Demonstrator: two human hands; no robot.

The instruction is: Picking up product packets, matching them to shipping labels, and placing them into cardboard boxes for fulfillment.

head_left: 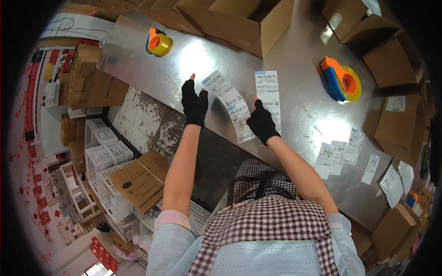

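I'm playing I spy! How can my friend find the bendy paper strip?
Start at the shiny metal table. Between the black-gloved left hand and right hand lies a white label strip. Unlike the straight strip beside it, this one bends like a banana.

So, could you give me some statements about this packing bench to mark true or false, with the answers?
1. The left hand and right hand both wear black gloves. True.
2. The right hand is on a tape dispenser. False: it is at a curved white paper label strip and a straight white paper label strip.
3. An orange-and-blue tape dispenser with yellow tape sits right of the hands. True.
4. The apron is plain red. False: the cloth apron is brown-and-white checked.
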